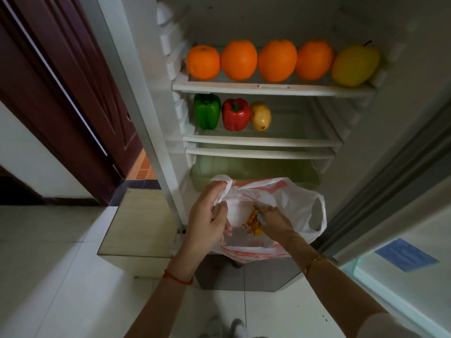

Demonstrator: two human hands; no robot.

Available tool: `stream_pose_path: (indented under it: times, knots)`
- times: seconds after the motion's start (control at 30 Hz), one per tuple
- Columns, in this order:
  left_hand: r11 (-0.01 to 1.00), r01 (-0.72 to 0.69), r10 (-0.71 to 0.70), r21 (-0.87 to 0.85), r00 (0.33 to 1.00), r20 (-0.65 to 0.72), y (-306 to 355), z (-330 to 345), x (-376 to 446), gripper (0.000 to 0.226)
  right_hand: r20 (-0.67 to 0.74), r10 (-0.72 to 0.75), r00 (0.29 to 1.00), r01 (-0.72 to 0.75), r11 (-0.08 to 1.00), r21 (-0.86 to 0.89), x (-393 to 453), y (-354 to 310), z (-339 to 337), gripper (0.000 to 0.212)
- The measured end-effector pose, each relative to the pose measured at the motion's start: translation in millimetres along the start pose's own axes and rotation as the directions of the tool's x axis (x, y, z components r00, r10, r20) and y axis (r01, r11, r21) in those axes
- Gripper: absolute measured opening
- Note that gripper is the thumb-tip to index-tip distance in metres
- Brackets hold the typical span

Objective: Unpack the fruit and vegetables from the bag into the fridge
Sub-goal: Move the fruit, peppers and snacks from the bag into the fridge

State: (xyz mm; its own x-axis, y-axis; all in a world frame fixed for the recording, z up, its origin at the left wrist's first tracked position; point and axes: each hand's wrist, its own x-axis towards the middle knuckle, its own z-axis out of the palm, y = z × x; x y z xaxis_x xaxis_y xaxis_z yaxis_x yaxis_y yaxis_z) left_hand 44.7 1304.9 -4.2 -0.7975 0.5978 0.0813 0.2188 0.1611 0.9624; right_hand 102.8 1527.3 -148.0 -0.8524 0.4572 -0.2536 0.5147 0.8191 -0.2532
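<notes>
A white plastic bag with orange print point(290, 198) hangs in front of the open fridge. My left hand point(210, 215) grips its left handle and holds it up. My right hand point(275, 219) reaches into the bag's mouth, fingers closed on a small yellow-orange item point(253, 222) that I cannot identify. The upper shelf point(268, 87) carries several oranges point(239, 60) and a yellow pear-like fruit point(353, 65). On the shelf below point(263, 140) stand a green pepper point(207, 111), a red pepper point(235, 115) and a potato point(261, 115).
The fridge door point(402, 228) stands open at the right. A greenish crisper drawer point(256, 170) sits under the lowest shelf. A dark wooden door point(73, 93) is at the left, and a low pale box point(139, 223) stands beside the fridge on the tiled floor.
</notes>
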Motion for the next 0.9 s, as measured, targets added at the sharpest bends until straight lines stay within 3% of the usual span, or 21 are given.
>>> stream_pose_path:
  times: [0.27,0.47,0.77,0.9]
  knots:
    - [1.000,-0.023,0.023,-0.001,1.000,0.012,0,-8,6,0.043,-0.080,0.133,0.988,-0.108,0.959,0.264,16,-8,13,0.033]
    - [1.000,-0.014,0.014,-0.009,1.000,-0.003,-4,-11,15,0.044,0.073,0.326,0.943,-0.323,0.832,0.452,35,-16,7,0.027]
    - [0.999,-0.046,0.046,-0.027,0.999,-0.004,-3,-13,28,0.048,0.029,0.397,0.918,-0.338,0.740,0.582,46,-28,19,0.031]
    - [0.998,-0.051,0.052,-0.024,0.999,0.010,-4,-13,31,0.044,0.013,0.406,0.914,-0.340,0.748,0.570,46,-30,20,0.028]
